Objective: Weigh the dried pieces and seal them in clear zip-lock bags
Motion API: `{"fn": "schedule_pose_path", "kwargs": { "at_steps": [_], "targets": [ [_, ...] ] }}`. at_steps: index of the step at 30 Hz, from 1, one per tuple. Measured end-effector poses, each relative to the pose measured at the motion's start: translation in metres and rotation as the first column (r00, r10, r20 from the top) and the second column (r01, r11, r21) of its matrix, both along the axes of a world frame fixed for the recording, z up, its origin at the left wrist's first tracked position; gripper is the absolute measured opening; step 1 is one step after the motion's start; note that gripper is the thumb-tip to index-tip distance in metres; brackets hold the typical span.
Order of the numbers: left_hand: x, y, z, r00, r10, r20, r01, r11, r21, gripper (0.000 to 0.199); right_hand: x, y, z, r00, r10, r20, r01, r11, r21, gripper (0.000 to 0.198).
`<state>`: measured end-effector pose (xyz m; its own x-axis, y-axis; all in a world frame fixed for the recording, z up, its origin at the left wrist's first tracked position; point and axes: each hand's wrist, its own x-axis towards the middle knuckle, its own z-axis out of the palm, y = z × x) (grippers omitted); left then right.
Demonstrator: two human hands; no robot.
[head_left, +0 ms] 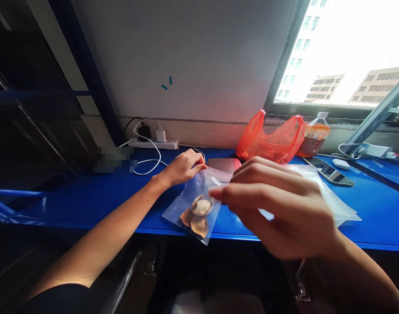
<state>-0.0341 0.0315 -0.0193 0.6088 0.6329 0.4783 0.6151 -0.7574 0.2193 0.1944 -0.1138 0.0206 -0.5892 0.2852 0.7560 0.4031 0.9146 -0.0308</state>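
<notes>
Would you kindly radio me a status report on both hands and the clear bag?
Left hand pinching clear bag near top; brown pieces inside. Right hand blurred, grip unclear, blocking part of view. Red bag farther back.

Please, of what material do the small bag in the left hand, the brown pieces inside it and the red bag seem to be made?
Small bag: probably thin plastic, clear and glossy; its inside shows through and light glints on it.
Brown pieces: perhaps dried plant matter, matt, with curled edges.
Red bag: likely thin plastic film, softly glossy; light passes through its wrinkled sides.
</notes>
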Motion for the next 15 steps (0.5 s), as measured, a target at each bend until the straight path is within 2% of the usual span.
{"fn": "schedule_pose_path", "kwargs": {
  "at_steps": [1, 3, 5, 7, 11, 15],
  "targets": [
    [0.000, 0.000, 0.000, 1.000, 0.005, -0.002, -0.005, 1.000, 0.001, 0.021, -0.002, 0.021, 0.008, 1.000, -0.014, -0.025, 0.013, 1.000, -0.005, 0.023],
    [0.000, 0.001, -0.001, 1.000, 0.011, -0.001, -0.011, 1.000, 0.000, 0.022, 0.001, 0.058, 0.005, 0.993, -0.096, -0.071, 0.093, 0.995, -0.044, 0.020],
    [0.000, 0.002, -0.003, 1.000, 0.012, 0.000, -0.012, 1.000, -0.006, 0.023, 0.012, 0.089, -0.012, 0.976, -0.194, -0.095, 0.181, 0.975, -0.126, 0.018],
    [0.000, 0.003, -0.004, 1.000, 0.010, -0.001, -0.010, 1.000, -0.013, 0.024, 0.025, 0.111, -0.032, 0.964, -0.248, -0.096, 0.232, 0.961, -0.149, 0.017],
    [0.002, 0.003, -0.003, 1.000, 0.009, -0.005, -0.009, 1.000, -0.020, 0.025, 0.037, 0.130, -0.052, 0.959, -0.255, -0.122, 0.235, 0.959, -0.157, 0.018],
    [0.002, 0.002, -0.003, 1.000, -0.002, 0.004, 0.002, 1.000, -0.005, 0.025, 0.020, 0.123, -0.042, 0.959, -0.281, -0.038, 0.268, 0.941, -0.208, 0.017]
  ]
}}
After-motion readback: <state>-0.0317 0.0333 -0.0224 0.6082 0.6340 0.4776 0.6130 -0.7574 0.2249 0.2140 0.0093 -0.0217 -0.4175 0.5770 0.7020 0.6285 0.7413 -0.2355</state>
